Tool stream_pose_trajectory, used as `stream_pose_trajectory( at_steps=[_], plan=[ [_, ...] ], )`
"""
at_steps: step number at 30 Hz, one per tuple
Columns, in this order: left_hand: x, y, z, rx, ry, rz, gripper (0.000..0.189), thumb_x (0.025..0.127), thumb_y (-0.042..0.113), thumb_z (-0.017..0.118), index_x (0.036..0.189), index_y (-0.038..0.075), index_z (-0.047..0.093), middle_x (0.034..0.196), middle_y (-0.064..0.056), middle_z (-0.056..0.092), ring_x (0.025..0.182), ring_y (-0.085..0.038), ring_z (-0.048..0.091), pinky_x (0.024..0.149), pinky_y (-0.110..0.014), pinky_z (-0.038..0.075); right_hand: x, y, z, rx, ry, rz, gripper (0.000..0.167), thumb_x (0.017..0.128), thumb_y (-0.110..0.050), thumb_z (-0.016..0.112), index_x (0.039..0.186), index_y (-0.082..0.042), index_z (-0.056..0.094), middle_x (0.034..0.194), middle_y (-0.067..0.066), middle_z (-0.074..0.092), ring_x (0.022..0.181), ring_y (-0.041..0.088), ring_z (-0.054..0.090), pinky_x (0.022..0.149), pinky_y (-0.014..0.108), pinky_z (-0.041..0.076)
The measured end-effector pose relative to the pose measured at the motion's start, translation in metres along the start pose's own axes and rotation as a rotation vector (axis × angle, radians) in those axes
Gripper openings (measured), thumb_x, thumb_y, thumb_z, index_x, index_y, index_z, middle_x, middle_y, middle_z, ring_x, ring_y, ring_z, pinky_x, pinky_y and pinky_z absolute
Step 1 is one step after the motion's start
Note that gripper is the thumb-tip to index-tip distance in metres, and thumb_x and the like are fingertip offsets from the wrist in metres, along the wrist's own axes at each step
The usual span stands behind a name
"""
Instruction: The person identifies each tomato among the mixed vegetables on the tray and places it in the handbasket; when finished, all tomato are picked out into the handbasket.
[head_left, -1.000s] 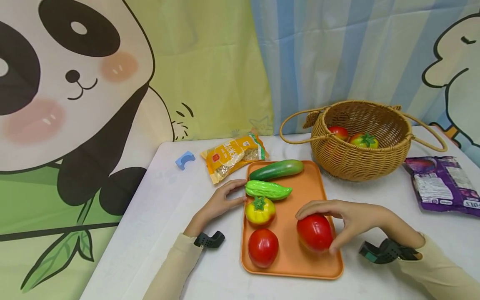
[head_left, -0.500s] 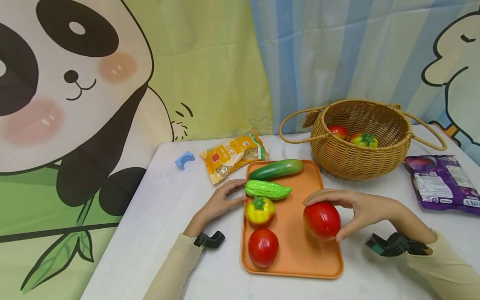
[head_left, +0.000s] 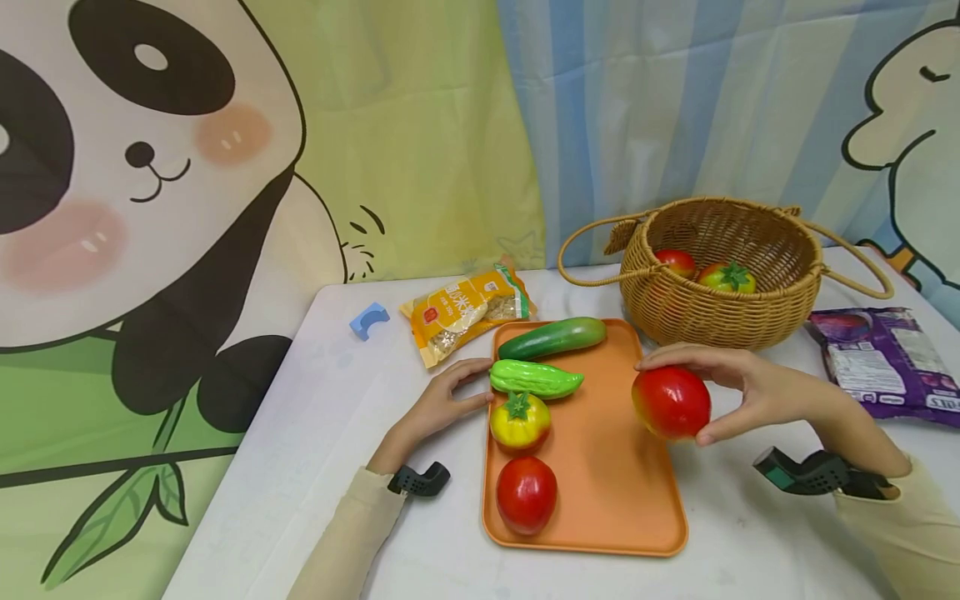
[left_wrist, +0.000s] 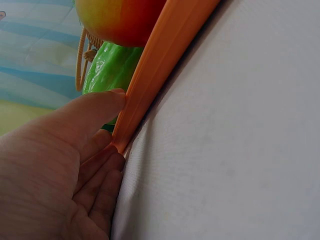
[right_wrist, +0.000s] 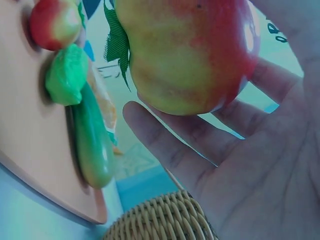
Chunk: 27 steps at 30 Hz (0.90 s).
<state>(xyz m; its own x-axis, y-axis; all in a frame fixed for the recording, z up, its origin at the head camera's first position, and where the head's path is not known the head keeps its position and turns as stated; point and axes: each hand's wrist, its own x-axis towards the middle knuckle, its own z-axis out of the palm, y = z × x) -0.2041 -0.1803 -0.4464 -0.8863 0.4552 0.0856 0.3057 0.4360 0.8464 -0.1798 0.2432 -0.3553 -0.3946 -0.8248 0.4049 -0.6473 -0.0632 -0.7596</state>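
My right hand (head_left: 738, 387) grips a red and yellow toy tomato (head_left: 672, 403) and holds it above the right side of the orange tray (head_left: 600, 508). In the right wrist view, the tomato's green leaves (right_wrist: 117, 42) point away from the palm. My left hand (head_left: 442, 406) touches the tray's left rim with thumb and fingertips; the left wrist view shows the thumb against the tray wall (left_wrist: 150, 75). On the tray lie a dark green cucumber (head_left: 555, 337), a bright green bitter melon (head_left: 536, 380), a yellow tomato with a green top (head_left: 520, 422) and a red tomato (head_left: 527, 496).
A wicker basket (head_left: 720, 321) with two looped handles stands behind the tray on the right, with tomatoes (head_left: 727, 277) inside. Beyond the tray lies a yellow food bag (head_left: 468, 312), with a blue block (head_left: 369, 320) to its left. A purple packet (head_left: 888, 362) lies far right.
My right hand has lifted the tomato off the tray and carried it right and away from me, towards the basket. My left hand has stayed at the tray's rim.
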Motion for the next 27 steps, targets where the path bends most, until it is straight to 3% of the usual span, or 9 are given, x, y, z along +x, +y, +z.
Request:
stream_pose_trajectory(
  at_steps=[10,16,27],
  plan=[
    [0.0,-0.002,-0.001,0.004,0.009,0.007,0.052,0.09,0.02,0.073,0.138,0.014,0.055,0.144,-0.003,0.051,0.136,-0.02,0.044,0.115,-0.04,0.034,-0.004,0.004,-0.011,0.001,0.052,-0.057,0.088,0.058,0.021,0.081,0.137,0.015,0.041,0.144,0.016,0.046,0.132,0.015,0.045,0.098,0.023,0.049],
    [0.001,-0.002,-0.001,0.018,0.001,0.007,0.052,0.09,0.02,0.072,0.139,0.014,0.055,0.144,-0.001,0.051,0.135,-0.018,0.044,0.114,-0.037,0.035,-0.007,0.001,-0.014,-0.013,0.163,-0.01,0.087,0.057,0.027,0.076,0.136,0.017,0.041,0.142,0.012,0.049,0.126,0.013,0.051,0.093,0.021,0.052],
    [0.002,-0.003,0.0,0.003,0.008,0.01,0.052,0.09,0.019,0.073,0.138,0.014,0.055,0.144,-0.003,0.051,0.135,-0.019,0.045,0.114,-0.039,0.035,-0.009,0.0,-0.023,-0.016,0.32,0.045,0.086,0.066,0.028,0.073,0.142,0.009,0.039,0.145,0.002,0.045,0.13,0.009,0.045,0.092,0.016,0.05]
  ],
)
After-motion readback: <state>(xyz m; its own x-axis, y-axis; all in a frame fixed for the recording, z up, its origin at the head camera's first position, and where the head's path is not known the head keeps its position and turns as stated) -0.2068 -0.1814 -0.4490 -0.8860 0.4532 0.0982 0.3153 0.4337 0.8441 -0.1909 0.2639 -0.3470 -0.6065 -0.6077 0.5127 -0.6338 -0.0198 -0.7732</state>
